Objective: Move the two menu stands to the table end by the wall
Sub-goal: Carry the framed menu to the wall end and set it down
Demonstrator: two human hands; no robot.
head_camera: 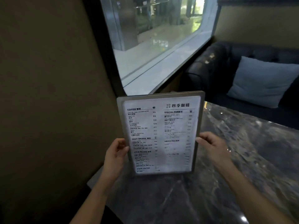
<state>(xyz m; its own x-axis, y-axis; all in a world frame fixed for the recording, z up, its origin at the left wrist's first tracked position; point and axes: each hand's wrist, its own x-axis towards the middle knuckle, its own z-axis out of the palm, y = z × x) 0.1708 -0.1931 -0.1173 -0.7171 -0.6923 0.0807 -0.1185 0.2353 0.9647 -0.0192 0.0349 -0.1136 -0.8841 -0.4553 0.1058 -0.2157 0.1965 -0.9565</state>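
1. Both hands are gripping 1 menu stand point(160, 133) by its side edges: left hand point(115, 156) pinching the left edge, right hand point(213, 147) the right.
2. Fingers behind the frame are hidden, and the lower print is too blurry to read.
3. It's standing upright between the hands, over the marble table point(234, 167), close to the wall point(48, 94).

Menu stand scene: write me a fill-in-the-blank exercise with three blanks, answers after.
1. The menu stand is gripped at its side edges by ____ hands, the left hand and the right hand.
2. The top-left heading printed on the menu reads ____.
3. On the dark sofa across the marble table lies a pale ____.

Answers: two; COFFEE; cushion
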